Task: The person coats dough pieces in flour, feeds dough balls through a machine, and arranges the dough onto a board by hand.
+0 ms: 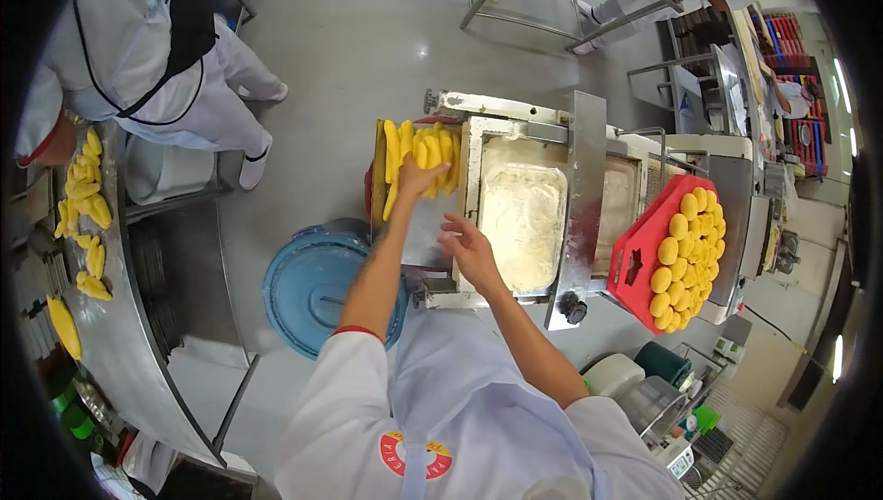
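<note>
Long yellow dough rolls (447,149) lie side by side on a metal tray (380,155) at the left end of a machine. My left hand (423,177) is over these rolls, thumb and fingers apart, seeming to touch them; whether it grips one I cannot make out. Lower and to the right, my right hand (469,247) is open with its fingers spread and nothing in it. It is close to the machine's pale frame (467,187), beside a floury rectangular pan (522,224).
A red tray (635,265) of round yellow dough balls (685,256) sits at the machine's right end. A blue lidded bin (317,293) stands below left. Another person (184,68) works at a steel table (138,344) holding yellow dough pieces (85,192). A metal bar (586,196) spans the machine.
</note>
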{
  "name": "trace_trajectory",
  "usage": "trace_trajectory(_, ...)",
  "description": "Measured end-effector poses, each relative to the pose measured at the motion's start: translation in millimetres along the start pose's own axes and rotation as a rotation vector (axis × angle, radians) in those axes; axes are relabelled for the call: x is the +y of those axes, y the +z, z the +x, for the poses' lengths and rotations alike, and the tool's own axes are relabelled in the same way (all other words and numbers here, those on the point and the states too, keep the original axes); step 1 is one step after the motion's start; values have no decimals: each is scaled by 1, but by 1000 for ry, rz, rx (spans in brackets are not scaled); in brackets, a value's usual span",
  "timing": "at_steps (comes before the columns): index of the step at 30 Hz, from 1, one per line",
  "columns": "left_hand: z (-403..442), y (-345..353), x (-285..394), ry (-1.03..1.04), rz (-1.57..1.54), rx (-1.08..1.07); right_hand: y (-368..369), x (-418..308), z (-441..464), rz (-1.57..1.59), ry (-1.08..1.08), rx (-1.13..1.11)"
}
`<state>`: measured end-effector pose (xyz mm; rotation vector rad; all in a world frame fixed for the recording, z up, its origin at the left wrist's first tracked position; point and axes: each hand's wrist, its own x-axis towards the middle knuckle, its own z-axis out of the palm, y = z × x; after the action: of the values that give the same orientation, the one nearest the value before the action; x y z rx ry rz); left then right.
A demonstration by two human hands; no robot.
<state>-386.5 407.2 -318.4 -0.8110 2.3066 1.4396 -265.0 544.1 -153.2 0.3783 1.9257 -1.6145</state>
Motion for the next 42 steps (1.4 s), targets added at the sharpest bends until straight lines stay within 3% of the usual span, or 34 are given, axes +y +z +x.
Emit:
trace_trajectory(2, -10, 18, 18, 30, 377, 120, 12, -7, -5, -76, -14, -46)
trace_trajectory(4, -10, 18, 26, 78, 406, 107, 16, -7, -15, -167, -3, -67)
trace_trajectory(5, -11, 19, 30, 98, 414, 98, 12, 13, -18, -253, -143, -40)
trace_trajectory(8, 1, -20, 22, 194, 374, -49, -8, 12, -45, -246, -82, -59)
trace_trajectory(9, 11, -42, 11, 202, 363, -220, -18, 21, -48, -150, -97, -92)
trace_trajectory(12, -9, -112, 3, -59, -253, -567, -26, -8, -51, 28, 173, -102)
trace_trajectory(15, -83, -161, 36, 31, -237, -559, -4, -11, -26, 298, 210, -51)
trace_trajectory(16, -115, -168, 54, 53, -73, -506, 9, -14, -23, 362, 218, -39)
trace_trajectory(18, -167, -152, 64, 193, 128, -390, 24, 27, -7, 371, 4, -175)
trace_trajectory(20, -197, -131, 51, 438, 205, -277, 32, -9, -19, 782, 271, -203)
trace_trajectory(21, -203, -134, 57, 404, 167, -318, 26, -20, -33, 792, 291, -185)
trace_trajectory(24, -229, -132, 82, 344, 55, -439, 0, 4, -52, 617, 115, -83)
trace_trajectory(26, -238, -137, 109, 345, 7, -467, -19, -22, -64, 532, 57, 35)
trace_trajectory(27, -241, -137, 127, 308, -98, -536, -24, -32, -63, 417, -86, 153)
trace_trajectory(28, -240, -130, 130, 475, -83, -425, -34, -52, -65, 452, -181, 139)
trace_trajectory(29, -236, -123, 134, 648, -71, -302, -50, -85, -75, 435, -119, 113)
trace_trajectory(30, -237, -128, 155, 480, -382, -393, -65, -95, -72, 488, -140, 158)
trace_trajectory(31, -234, -131, 170, 426, -504, -362, -87, -109, -75, 426, -183, 209)
trace_trajectory(32, -231, -133, 184, 377, -628, -325, -106, -128, -80, 218, -274, 282)
trace_trajectory(33, -225, -132, 191, 459, -570, -177, -125, -134, -80, 209, -404, 397)
trace_trajectory(35, -237, -132, 208, 531, -400, 69, -148, -138, -95, -218, -562, 584)
trace_trajectory(36, -242, -120, 206, 696, -169, 127, -158, -140, -99, -434, -643, 672)
trace_trajectory(37, -245, -100, 189, 846, 72, 183, -166, -103, -91, -385, -671, 640)
trace_trajectory(38, -246, -76, 168, 985, 318, 241, -164, -62, -83, -545, -564, 512)
trace_trajectory(39, -249, -35, 126, 896, 539, 9, -163, -21, -76, -708, -475, 373)
trace_trajectory(40, -258, -2, 93, 787, 747, -223, -158, 4, -84, -1063, -236, 126)
trace_trajectory(42, -280, 7, 97, 761, 942, -436, -153, 19, -90, -1056, -295, -36)
